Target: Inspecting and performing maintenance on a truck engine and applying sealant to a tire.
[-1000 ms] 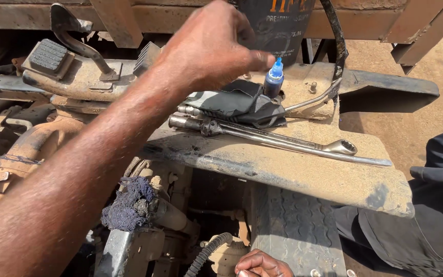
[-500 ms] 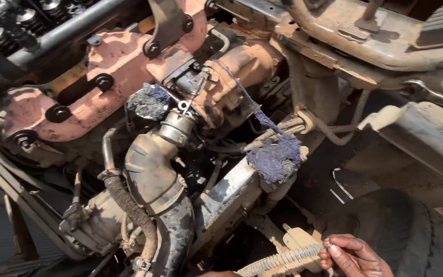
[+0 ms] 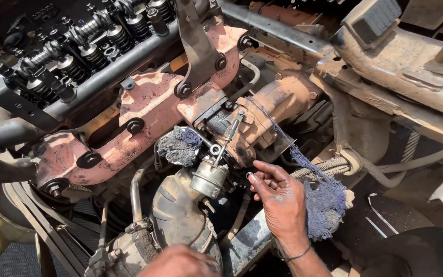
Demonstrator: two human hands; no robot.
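Observation:
My right hand (image 3: 279, 199) reaches up from the bottom edge toward the engine. Its thumb and fingertips pinch a small metal ring (image 3: 249, 176) just right of a grey canister-shaped actuator (image 3: 208, 178) with a thin rod running up from it. A wad of blue rag (image 3: 180, 145) is stuffed into an opening left of the actuator. Another frayed blue rag (image 3: 326, 205) hangs right behind my right hand. Only the top of my left hand (image 3: 180, 261) shows at the bottom edge, over a dusty curved pipe (image 3: 178, 215); its fingers are hidden.
A rusty orange exhaust manifold (image 3: 129, 128) runs across the middle, with exposed valve springs (image 3: 78, 46) above it at the upper left. A dusty frame beam with a pedal (image 3: 385, 46) lies at the upper right. Hoses (image 3: 380, 174) and belts (image 3: 42, 225) crowd the lower sides.
The view swung from the footplate down onto the engine. My right hand rose from the bottom edge to beside the actuator; the ribbed part it held is gone, and it now pinches a small ring.

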